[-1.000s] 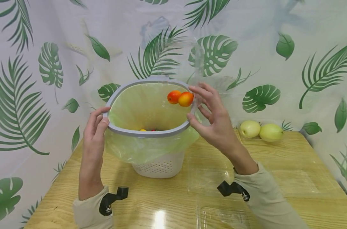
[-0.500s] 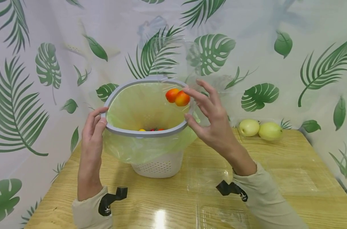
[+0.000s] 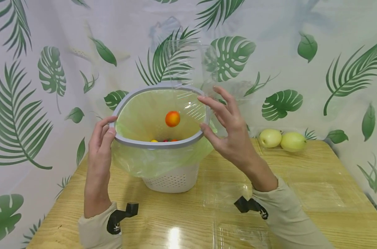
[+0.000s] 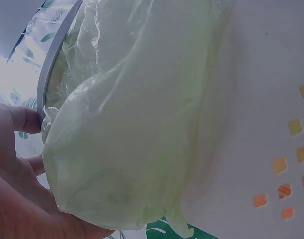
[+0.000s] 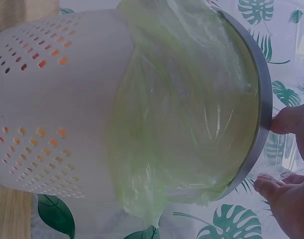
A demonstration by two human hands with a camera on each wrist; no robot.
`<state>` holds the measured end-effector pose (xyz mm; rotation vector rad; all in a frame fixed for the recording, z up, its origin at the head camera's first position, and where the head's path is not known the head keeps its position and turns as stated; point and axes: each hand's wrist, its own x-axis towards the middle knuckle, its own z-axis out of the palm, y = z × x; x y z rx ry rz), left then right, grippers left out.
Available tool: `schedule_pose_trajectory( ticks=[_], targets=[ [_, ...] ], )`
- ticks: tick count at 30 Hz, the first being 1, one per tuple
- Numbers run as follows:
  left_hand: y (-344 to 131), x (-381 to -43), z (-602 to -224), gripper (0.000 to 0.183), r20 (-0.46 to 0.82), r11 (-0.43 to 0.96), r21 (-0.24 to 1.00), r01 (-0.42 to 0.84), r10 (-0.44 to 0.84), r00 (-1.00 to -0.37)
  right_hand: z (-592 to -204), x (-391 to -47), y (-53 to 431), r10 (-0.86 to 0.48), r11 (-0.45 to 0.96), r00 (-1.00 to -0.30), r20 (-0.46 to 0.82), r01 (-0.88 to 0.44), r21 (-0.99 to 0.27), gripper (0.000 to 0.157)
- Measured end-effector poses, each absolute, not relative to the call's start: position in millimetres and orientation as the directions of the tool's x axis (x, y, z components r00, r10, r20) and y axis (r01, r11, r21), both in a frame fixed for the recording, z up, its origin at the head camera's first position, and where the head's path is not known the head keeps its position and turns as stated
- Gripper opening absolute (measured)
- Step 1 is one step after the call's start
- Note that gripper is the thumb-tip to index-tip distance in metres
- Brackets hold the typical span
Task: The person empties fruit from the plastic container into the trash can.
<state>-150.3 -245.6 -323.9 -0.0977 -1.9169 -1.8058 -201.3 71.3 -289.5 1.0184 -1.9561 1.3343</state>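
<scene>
A white perforated bin [image 3: 171, 181] with a grey rim [image 3: 163, 144] stands on the table, lined with a pale green plastic bag [image 3: 138, 160]. My left hand [image 3: 100, 147] pinches the rim at its left side, thumb in front. At the right side, my right hand [image 3: 233, 133] holds a clear plastic box [image 3: 191, 71] tipped over the bin's mouth, its thumb against the rim. One red-orange fruit [image 3: 172, 119] is in the air inside the mouth, apart from both hands. Yellow and red fruit [image 3: 154, 141] shows lower down, mostly hidden behind the front rim.
Two pale green fruits [image 3: 281, 140] sit in a clear tray at the table's back right. Other clear plastic trays [image 3: 319, 195] lie on the wooden table [image 3: 151, 224] to the right and near the front. A leaf-patterned curtain [image 3: 278, 52] hangs behind.
Two red-orange fruits were together in the tipped box near my right fingers. Now only one is visible, lower and further left. My hands have barely moved.
</scene>
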Motion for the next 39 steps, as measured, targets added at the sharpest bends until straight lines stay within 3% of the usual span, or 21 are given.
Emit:
schedule_pose_trajectory(
  ticks=[9, 15, 26, 39],
  targets=[
    [-242.9, -149.3, -322.6, 0.033, 0.4, 0.105, 0.916, 0.386, -0.288, -0.87, -287.7, -197.9, 79.2, -0.282, 0.162, -0.602, 0.747, -0.798, -0.581, 0.064],
    [-241.2, -149.9, -320.4, 0.034, 0.401, 0.126, 0.916, 0.381, -0.295, -0.867, -281.6, -189.9, 99.8, -0.259, 0.035, -0.682, 0.684, -0.715, -0.699, 0.072],
    [-239.9, -150.5, -319.7, 0.034, 0.4, 0.145, 0.916, 0.373, -0.322, -0.858, -285.9, -170.6, 158.9, -0.214, -0.216, -0.711, 0.67, -0.635, -0.742, 0.082],
    [-239.0, -150.1, -323.7, 0.033, 0.389, 0.16, 0.921, 0.356, -0.328, -0.861, -315.5, -164.4, 216.6, -0.213, -0.24, -0.769, 0.603, -0.557, -0.795, 0.084]
  ],
)
